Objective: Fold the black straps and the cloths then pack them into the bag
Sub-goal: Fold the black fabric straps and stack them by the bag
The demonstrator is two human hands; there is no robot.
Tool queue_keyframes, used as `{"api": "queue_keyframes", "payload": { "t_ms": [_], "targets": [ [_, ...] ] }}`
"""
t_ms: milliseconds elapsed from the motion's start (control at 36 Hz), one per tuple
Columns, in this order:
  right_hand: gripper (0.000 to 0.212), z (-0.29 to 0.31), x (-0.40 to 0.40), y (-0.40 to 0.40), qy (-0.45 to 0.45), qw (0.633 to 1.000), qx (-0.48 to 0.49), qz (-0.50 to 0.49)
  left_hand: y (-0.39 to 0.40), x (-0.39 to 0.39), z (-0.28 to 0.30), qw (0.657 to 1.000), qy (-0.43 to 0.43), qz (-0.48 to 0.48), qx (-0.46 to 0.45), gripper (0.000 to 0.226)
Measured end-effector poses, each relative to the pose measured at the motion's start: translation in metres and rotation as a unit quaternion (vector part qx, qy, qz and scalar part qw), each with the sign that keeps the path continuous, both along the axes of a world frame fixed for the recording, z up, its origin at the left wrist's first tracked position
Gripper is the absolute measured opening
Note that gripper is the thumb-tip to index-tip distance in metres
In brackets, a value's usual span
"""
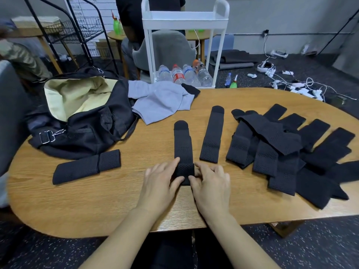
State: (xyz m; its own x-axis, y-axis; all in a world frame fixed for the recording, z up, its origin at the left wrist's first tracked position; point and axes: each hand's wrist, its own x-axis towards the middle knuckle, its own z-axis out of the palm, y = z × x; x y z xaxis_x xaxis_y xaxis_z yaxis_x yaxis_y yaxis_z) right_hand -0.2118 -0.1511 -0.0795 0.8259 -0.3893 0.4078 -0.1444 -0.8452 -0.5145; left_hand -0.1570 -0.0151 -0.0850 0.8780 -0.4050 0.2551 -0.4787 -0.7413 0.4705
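Hands met at the table's (97,206) near edge: left hand (159,183) and right hand (211,185) each pinched the near end of one black strap (182,144), folding it over. Edges wanted squaring before pressing flat. Bag (81,121) lay open, far left.

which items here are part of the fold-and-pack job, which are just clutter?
Job: strap being folded under left hand and right hand; folded strap; flat strap; strap pile; grey cloths; open black bag.

Clutter: white cart, water bottles, wire rack, floor cables.
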Motion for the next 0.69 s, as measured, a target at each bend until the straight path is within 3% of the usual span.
{"api": "queue_keyframes", "payload": {
  "t_ms": [222,361,500,639,694],
  "targets": [
    [0.028,-0.004,0.001,-0.002,-0.034,0.995,-0.088,0.019,0.002,0.002,-0.001,0.999,0.002,-0.033,-0.029,0.056],
    [0.025,-0.008,0.002,-0.003,-0.027,0.987,-0.153,0.029,0.002,0.001,-0.006,0.996,-0.08,-0.044,-0.008,0.034],
    [0.02,-0.01,0.004,-0.005,-0.027,0.985,-0.165,0.039,0.003,0.001,-0.005,0.997,-0.063,-0.049,0.024,0.025],
    [0.027,-0.011,0.005,-0.006,-0.019,0.982,-0.18,0.057,0.004,-0.003,0.005,0.997,0.007,-0.061,0.048,0.061],
    [0.029,-0.012,0.004,-0.008,-0.015,0.981,-0.181,0.067,0.006,-0.001,0.009,0.995,0.024,-0.071,0.06,0.064]
  ]
}}
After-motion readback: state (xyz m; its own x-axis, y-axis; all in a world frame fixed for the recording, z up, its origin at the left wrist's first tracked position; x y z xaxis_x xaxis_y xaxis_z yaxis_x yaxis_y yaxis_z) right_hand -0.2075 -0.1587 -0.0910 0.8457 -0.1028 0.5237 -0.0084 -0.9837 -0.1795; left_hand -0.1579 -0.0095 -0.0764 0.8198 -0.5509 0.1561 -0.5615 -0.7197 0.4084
